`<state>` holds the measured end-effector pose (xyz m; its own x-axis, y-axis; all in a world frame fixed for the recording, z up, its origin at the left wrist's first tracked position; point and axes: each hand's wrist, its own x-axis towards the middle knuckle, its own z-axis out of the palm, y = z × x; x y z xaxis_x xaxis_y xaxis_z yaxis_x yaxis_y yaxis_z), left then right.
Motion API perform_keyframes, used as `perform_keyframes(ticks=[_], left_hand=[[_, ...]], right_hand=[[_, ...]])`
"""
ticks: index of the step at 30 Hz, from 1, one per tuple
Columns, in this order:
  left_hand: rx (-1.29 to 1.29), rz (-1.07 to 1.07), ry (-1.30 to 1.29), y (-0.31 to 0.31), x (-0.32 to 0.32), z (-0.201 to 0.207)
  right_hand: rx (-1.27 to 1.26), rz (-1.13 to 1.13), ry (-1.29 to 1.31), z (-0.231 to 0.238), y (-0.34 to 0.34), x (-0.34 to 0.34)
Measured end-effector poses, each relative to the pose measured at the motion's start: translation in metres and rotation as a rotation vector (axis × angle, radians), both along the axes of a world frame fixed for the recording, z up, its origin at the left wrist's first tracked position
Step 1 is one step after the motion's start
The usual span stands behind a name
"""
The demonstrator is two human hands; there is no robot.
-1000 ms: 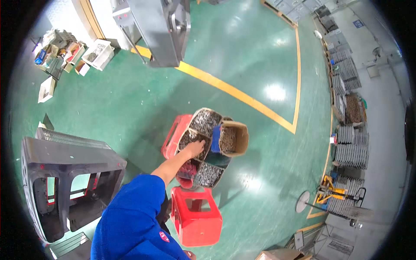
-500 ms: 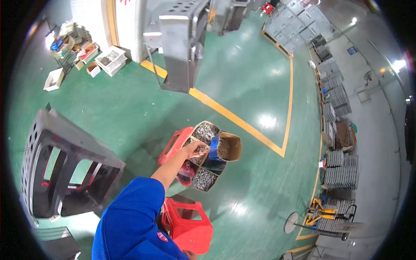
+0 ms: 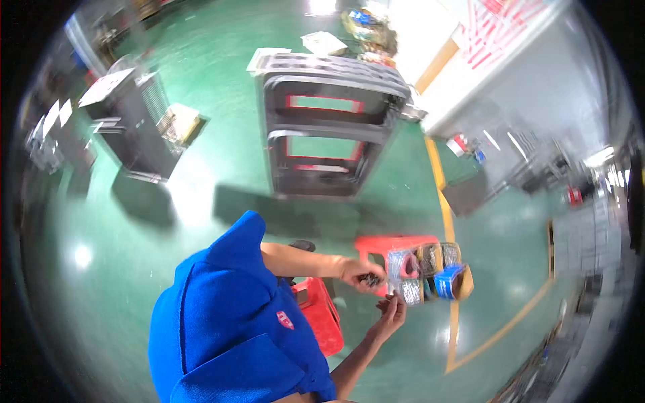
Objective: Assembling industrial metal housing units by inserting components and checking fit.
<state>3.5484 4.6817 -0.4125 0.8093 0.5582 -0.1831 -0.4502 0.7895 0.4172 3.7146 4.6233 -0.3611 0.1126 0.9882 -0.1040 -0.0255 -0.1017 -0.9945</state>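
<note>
My left hand [image 3: 359, 273] is cupped around a clump of small dark metal parts [image 3: 370, 279], too blurred to name more exactly. Just below it, my right hand [image 3: 392, 314] has its fingertips pinched together; whatever they may hold is too small to make out. Both hands are beside a cluster of cut-open bins on a red plastic stool [image 3: 371, 243]. One bin of silvery small parts [image 3: 411, 291] is closest to my right fingers. Darker contents fill the farther bins [image 3: 430, 258], and a blue container [image 3: 446, 282] with a cardboard-brown flap is at the right end.
A second red stool [image 3: 322, 321] is beside my body. Beyond my arms stands a large grey frame [image 3: 329, 127] with rectangular openings; another dark unit [image 3: 138, 127] is farther left. A yellow line [image 3: 437, 171] crosses the green floor, and white boxes [image 3: 324, 43] lie behind.
My left hand has come out of the bin and now holds a clump of small parts. My right hand has risen near it. The view has swung left, bringing the grey frame to the middle.
</note>
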Motion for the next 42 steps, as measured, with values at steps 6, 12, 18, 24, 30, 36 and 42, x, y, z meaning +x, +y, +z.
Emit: perform_keyframes(ticks=[6,12,18,24,30,36,42], left_hand=[[-0.044,0.394,0.099,-0.135,-0.116,0.005],[-0.007,0.956,0.096,-0.26,-0.217,0.026],[-0.039,1.443,0.153,-0.391,-0.29,0.045],[-0.092,1.748,0.266,-0.526,-0.379,0.058],[-0.079,1.949,0.221,-0.616,-0.458,0.077],[-0.205,1.978,0.227,-0.651,-0.492,0.063],[-0.335,1.967,-0.138,-0.687,-0.576,0.057]], right_hand=[[0.166,0.647,-0.05,0.008,-0.026,-0.141],[0.312,1.052,-0.132,0.029,-0.099,-0.276],[0.455,1.402,-0.13,0.049,-0.196,-0.41],[0.513,1.575,-0.046,0.065,-0.325,-0.53],[0.14,1.461,0.187,0.048,-0.382,-0.635],[0.097,1.266,0.149,-0.005,-0.357,-0.721],[-0.14,1.409,0.092,-0.043,-0.4,-0.805]])
